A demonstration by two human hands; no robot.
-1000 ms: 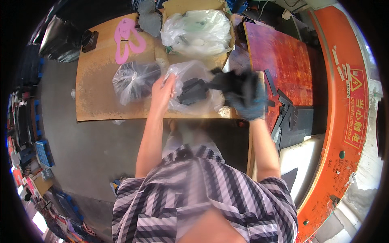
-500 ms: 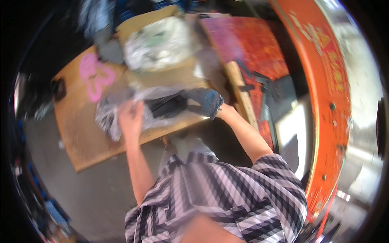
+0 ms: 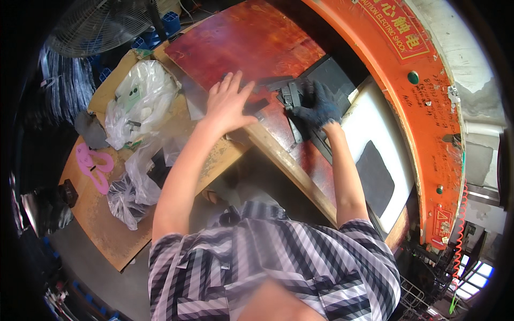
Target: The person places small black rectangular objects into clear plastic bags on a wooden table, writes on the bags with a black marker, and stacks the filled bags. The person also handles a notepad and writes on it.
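Note:
My left hand is bare and open, fingers spread over the near-left edge of a red-orange board. Nothing is in it. My right hand wears a dark blue glove and reaches down among black strips on the board. Its thumb and fingers look apart; the dark glove blends with the dark pieces, so contact is hard to see. Beyond it lies a flat black sheet. On the brown table at left, a clear plastic bag has dark material at its right end, untouched by either hand.
A wooden bar runs along the board's near edge. At right are a white panel with a dark sheet and an orange machine beam. A cardboard box with plastic, pink loops and a fan stand left.
The view has swung right. Both hands have left the plastic bag and dark material on the brown table and moved over the red-orange board. My left hand has let go of the bag.

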